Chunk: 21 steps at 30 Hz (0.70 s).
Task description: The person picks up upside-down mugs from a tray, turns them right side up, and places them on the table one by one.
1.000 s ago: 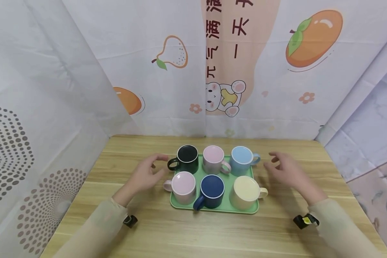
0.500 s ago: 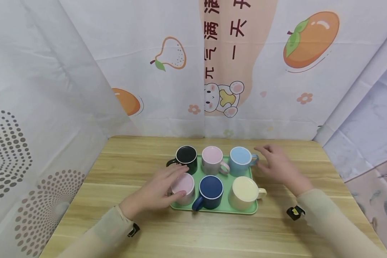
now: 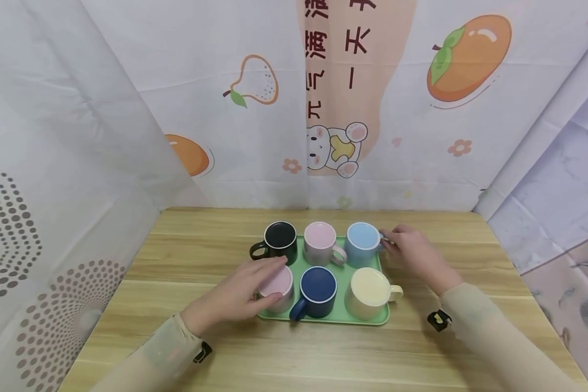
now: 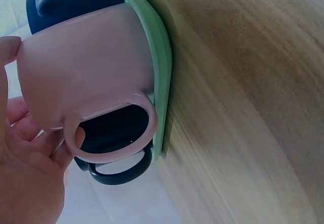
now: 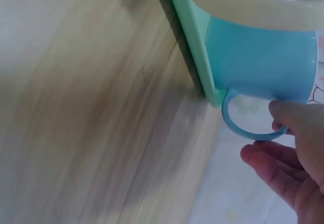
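Observation:
The left hand (image 3: 235,291) holds the front-left pink mug (image 3: 278,283) near its rim, thumb on the near side and fingers on the far side. This mug's handle (image 4: 149,117) points left, past the tray edge. At the back right, the right hand (image 3: 416,253) pinches the light blue mug (image 3: 361,247) by its handle (image 5: 228,115), the thumb lying against it. Both mugs stand on a green tray (image 3: 338,318), together with a black mug (image 3: 280,237), another pink mug (image 3: 319,239), a navy mug (image 3: 318,288) and a cream mug (image 3: 367,294).
A wood-grain table (image 3: 294,359) carries the tray. Behind it hangs a white curtain (image 3: 191,54) printed with fruit and writing. Another patterned cloth (image 3: 78,228) closes the left side. The navy mug's handle (image 3: 298,309) sticks out over the tray's front edge.
The left hand has moved right and onto the front-left pink mug. The right hand has moved left and taken hold of the light blue mug's handle. The mugs stay on the tray.

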{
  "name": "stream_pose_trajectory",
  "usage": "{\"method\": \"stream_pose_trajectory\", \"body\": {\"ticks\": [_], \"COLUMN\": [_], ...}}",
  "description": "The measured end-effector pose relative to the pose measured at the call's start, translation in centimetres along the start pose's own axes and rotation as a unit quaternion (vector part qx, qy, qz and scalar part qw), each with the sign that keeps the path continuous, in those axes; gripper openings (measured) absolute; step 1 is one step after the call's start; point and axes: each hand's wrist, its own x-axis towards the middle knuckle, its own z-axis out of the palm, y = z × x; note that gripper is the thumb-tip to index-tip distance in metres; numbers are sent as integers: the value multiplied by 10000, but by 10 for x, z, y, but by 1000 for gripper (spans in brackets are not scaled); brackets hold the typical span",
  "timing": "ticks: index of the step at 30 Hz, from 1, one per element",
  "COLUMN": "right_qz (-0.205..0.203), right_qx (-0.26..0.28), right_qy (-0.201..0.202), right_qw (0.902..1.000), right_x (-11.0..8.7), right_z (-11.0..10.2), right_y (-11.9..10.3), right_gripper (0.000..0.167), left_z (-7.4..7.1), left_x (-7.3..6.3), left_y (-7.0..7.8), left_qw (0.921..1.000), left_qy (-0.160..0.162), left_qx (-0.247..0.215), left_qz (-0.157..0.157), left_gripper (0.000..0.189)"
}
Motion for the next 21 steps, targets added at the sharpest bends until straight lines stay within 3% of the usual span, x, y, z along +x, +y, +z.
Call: {"method": "stream_pose_trajectory", "body": {"ticks": [7, 11, 15, 21], "right_qz": [50, -19, -158, 5], "right_qx": [-155, -81, 3, 60], "right_qy": [-247, -228, -86, 352], "right_qw": [9996, 9997, 9998, 9994], "right_x": [7, 8, 10, 8], "right_z": [-1, -2, 2, 2], "right_y": [1, 1, 3, 7], "right_gripper": [7, 11, 13, 10], "left_z": [-4, -5, -4, -4], "left_x": [1, 2, 2, 3], "left_y": [1, 1, 1, 1], "left_qw": [9999, 9999, 9998, 9996], "left_qy": [-126, -94, -90, -120], "left_qx": [-51, -112, -154, -239], "left_qz": [-99, -40, -80, -104], "left_gripper": [70, 69, 69, 69]}}
